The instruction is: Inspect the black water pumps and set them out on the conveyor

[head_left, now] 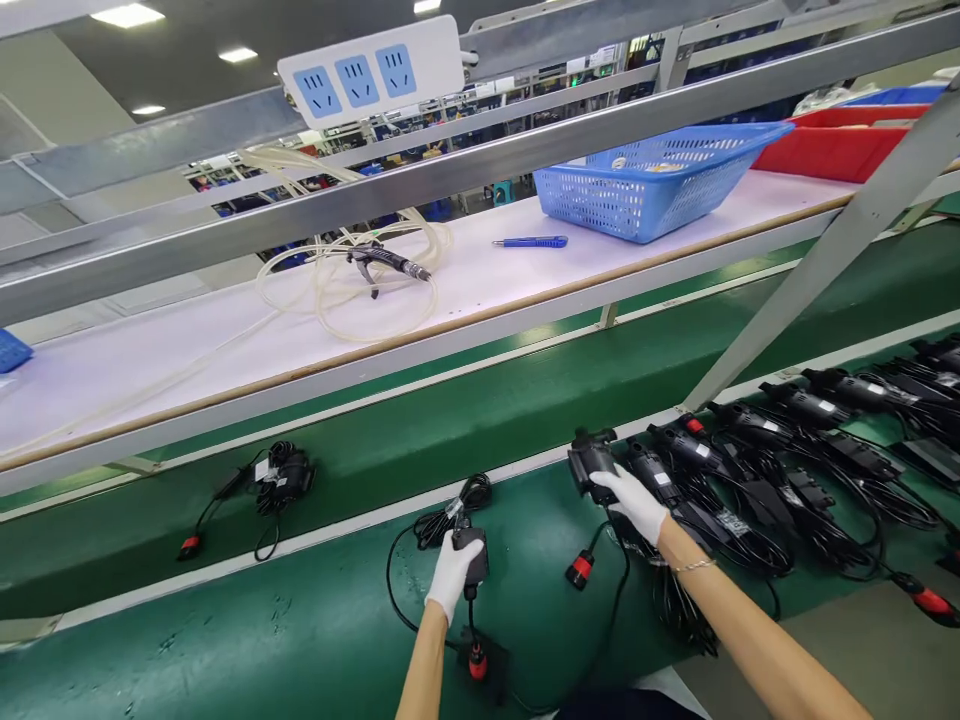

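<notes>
Both my hands wear white gloves over a green conveyor belt [315,620]. My left hand [452,574] is closed round a small black power adapter [472,556]; its black cable [442,520] coils behind it and a red-tipped plug [477,662] lies just below. My right hand [636,503] grips a black pump-like device [591,464] at the left end of a row of like devices [787,440]. A red-capped connector [579,570] hangs on a cable below that hand.
Another black device with cable [281,478] lies on the far belt lane. A white shelf [225,340] above carries an air gun with clear hose [375,270], a blue pen [530,242] and a blue basket [652,175]. Metal rails [825,260] and a power strip [371,72] cross overhead.
</notes>
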Demonstrator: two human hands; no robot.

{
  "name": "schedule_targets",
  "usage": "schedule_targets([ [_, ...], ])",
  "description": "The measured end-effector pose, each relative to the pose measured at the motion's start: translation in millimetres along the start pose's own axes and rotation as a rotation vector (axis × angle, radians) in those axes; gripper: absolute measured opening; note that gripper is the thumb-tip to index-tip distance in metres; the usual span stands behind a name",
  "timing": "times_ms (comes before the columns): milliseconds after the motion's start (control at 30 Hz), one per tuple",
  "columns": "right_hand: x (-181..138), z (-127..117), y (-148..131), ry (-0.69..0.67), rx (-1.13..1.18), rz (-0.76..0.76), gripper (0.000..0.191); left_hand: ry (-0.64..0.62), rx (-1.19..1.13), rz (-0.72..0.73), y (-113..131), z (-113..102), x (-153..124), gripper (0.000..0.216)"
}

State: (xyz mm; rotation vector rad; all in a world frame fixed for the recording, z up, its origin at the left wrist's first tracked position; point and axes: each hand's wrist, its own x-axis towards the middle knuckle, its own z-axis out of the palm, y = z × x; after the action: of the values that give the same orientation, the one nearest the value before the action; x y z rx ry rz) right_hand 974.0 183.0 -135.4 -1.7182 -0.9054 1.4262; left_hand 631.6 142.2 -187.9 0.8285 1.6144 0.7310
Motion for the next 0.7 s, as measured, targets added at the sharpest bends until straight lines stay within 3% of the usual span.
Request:
schedule_targets([
  [133,-33,-59,-67,-0.12,0.206,-0.151,0.057,0.063,0.241,-0.077,-4,45,5,0.04],
  [233,-62,-100,-114,-0.173,0.22,-0.217,0.063,0.098,0.367,-0.14,3,75,-1,0.043],
  [333,-85,-130,-145,-0.263,0.101,-0.339,0.069,0.138,0.369,-0.107,26,104,-13,0.061],
  [433,-93,-146,-158,-0.315,-0.128,-0.428,0.082,0.121,0.274,0.057,67,141,-30,0.075],
  [500,-91,-146,-158,-0.304,-0.294,-0.443,0.09,-0.028,0.086,0.207,100,171,-46,0.078],
  [600,-82,-132,-149,-0.306,-0.51,-0.446,0.088,-0.41,-0.512,0.404,143,218,-72,0.091],
  [633,-79,-126,-145,-0.285,-0.573,-0.441,0.087,-0.49,-0.71,0.412,154,232,-79,0.093],
  [700,-72,-116,-133,-0.211,-0.646,-0.429,0.086,-0.501,-0.967,0.317,169,252,-89,0.086],
])
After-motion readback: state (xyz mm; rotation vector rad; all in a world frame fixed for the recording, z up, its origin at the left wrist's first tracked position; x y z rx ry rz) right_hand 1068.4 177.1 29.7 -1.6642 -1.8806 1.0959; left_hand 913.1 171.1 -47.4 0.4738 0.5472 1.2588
